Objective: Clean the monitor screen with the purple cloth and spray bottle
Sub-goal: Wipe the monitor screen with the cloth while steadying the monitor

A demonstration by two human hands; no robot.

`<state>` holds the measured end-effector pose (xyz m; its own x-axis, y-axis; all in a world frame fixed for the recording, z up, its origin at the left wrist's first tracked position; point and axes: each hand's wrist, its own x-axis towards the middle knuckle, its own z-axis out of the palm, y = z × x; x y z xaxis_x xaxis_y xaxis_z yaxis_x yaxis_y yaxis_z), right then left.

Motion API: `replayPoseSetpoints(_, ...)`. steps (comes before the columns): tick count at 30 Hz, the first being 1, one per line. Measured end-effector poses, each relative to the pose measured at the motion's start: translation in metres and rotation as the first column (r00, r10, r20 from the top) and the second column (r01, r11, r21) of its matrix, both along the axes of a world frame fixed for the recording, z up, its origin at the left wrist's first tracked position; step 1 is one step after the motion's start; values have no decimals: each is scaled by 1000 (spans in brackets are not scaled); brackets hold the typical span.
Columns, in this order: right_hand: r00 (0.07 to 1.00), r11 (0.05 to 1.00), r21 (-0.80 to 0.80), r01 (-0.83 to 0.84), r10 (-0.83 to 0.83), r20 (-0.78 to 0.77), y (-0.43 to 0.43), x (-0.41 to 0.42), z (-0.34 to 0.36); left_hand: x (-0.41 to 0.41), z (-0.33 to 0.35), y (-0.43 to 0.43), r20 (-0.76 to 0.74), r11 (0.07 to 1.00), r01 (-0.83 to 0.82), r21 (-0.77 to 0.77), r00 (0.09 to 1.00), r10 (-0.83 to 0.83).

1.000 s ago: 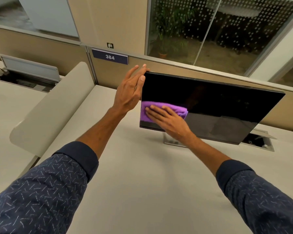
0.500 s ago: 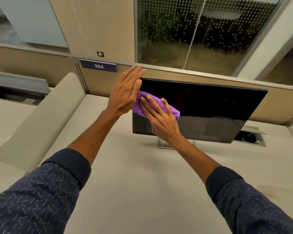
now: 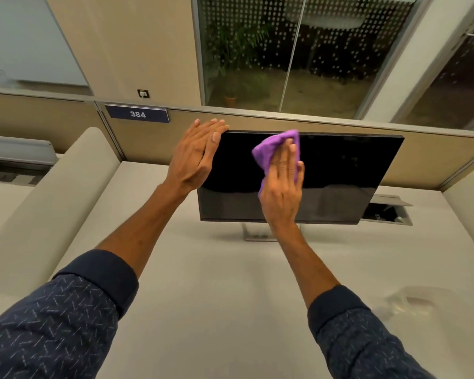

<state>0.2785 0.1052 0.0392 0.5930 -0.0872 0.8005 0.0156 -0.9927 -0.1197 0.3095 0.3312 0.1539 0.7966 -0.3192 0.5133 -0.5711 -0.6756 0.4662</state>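
Observation:
A black monitor (image 3: 340, 165) stands on a silver foot (image 3: 255, 235) at the back of the desk, its screen dark. My left hand (image 3: 195, 157) lies along the monitor's upper left edge, fingers reaching behind the corner and thumb at the front. My right hand (image 3: 282, 187) presses the purple cloth (image 3: 274, 149) flat against the upper middle of the screen; the cloth bunches above my fingers near the top edge. A blurred clear shape (image 3: 411, 299) lies on the desk at the lower right; I cannot tell whether it is the spray bottle.
The pale desk (image 3: 216, 296) stretches in front of the monitor. A rounded beige divider (image 3: 52, 192) borders it on the left. Behind runs a tan partition with a "384" sign (image 3: 137, 114). An open cable hatch (image 3: 389, 212) sits at the right of the monitor.
My right hand has swept the purple cloth from the screen's lower left up and right to its upper middle. My left hand stays on the upper left corner.

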Motion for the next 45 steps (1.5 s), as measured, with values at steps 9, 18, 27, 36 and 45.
replayPoseSetpoints(9,995,972,228,-61,77,-63,18,5,13,-6,0,-5,-19,999,-13,-43,1000,12)
replayPoseSetpoints(18,920,866,-319,-385,330,-212,48,21,5,1,-7,-2,-26,998,24,-56,999,-26)
replayPoseSetpoints(27,999,997,71,21,-23,24,-55,7,16,4,-15,-9,29,989,-9,-145,999,14)
replayPoseSetpoints(36,964,877,430,215,-262,53,-83,2,39,8,-22,-13,85,985,-20,-169,996,35)
replayPoseSetpoints(45,844,830,-224,-510,434,-315,40,-4,-1,12,-26,-9,110,994,-19,-112,993,31)
